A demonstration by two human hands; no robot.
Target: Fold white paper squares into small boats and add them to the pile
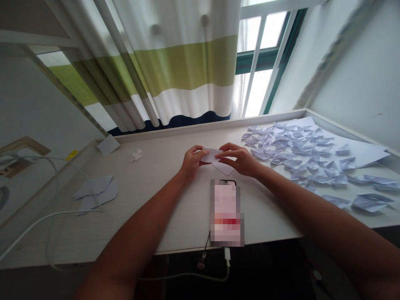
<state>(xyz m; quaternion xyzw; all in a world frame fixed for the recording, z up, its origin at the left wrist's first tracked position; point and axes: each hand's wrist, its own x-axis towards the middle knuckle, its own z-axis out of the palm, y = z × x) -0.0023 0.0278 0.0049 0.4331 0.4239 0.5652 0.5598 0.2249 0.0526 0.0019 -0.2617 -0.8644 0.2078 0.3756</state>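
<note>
Both of my hands meet over the middle of the white desk point(175, 216), holding one folded piece of white paper point(218, 162). My left hand point(191, 160) pinches its left end with curled fingers. My right hand point(239, 160) grips its right side, fingers pressed on the top fold. The paper's lower corner rests on the desk just beyond a phone point(226, 212) that lies flat near the front edge.
Several small folded paper boats point(293, 150) cover the right of the desk, with flat sheets point(362, 152) behind them. Loose paper pieces point(95, 191) and a white cable point(50, 216) lie on the left. A striped curtain point(175, 71) and window stand behind.
</note>
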